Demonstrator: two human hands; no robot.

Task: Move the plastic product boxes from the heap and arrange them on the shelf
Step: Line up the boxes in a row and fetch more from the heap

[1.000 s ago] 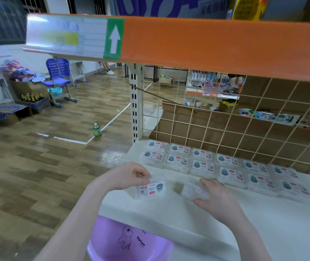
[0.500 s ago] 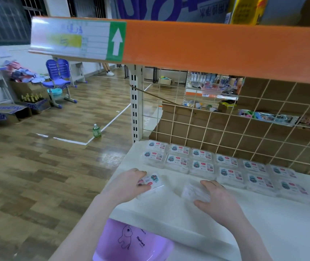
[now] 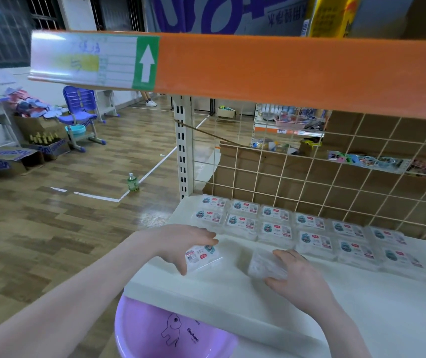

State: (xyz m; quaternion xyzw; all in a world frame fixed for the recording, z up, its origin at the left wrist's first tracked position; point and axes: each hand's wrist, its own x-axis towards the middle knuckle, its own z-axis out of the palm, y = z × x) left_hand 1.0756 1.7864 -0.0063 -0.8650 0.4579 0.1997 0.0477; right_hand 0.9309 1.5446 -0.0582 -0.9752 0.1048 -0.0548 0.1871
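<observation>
- Shelf (image 3: 362,306): smooth white board with a thick front lip; behind it a cream wire grid (image 3: 310,177) of square cells is backed by brown cardboard, and a perforated cream metal upright (image 3: 183,148) is fixed at the left corner.
- Arranged boxes (image 3: 276,223): flat, rectangular, clear plastic product boxes with rounded corners and white printed labels are laid flat in two rows along the back of the shelf, edge to edge.
- Labelled box (image 3: 203,255): one clear plastic box, label upward, is held at the front left of the shelf, tilted, just before the left end of the rows.
- Left hand (image 3: 181,244): its fingers are curled over the top of the labelled box, with the thumb down at its near side.
- Unlabelled-face box (image 3: 265,264): a second clear box, showing a plain translucent face, lies on the shelf to the right of the first, apart from it.
- Right hand (image 3: 297,275): its fingers are curled around the right end of this box, with the thumb at the near edge.
- Basin (image 3: 170,332): glossy lilac plastic, round, printed with a line-drawn elephant, seen below the shelf lip.
- Upper shelf edge (image 3: 258,65): orange strip bearing a white paper tag and a green panel with a white arrow.
- Floor (image 3: 51,228): wood-pattern planks with white tape lines; a small green bottle (image 3: 132,182) stands on it.
</observation>
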